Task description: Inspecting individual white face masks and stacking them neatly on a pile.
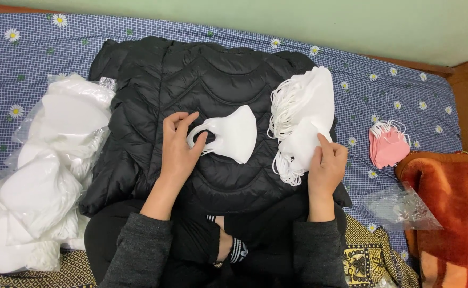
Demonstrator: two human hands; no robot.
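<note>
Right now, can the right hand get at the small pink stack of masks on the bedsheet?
Probably yes. The right hand rests on the white mask stack, and the pink mask stack lies to its right on the flowered bedsheet, with only bare sheet between them. Nothing blocks that path.

We were in a bedroom at home: we saw a bed (21, 58) with a blue flowered sheet, a fuzzy orange blanket (452, 202), and a green wall (298, 21).
</note>
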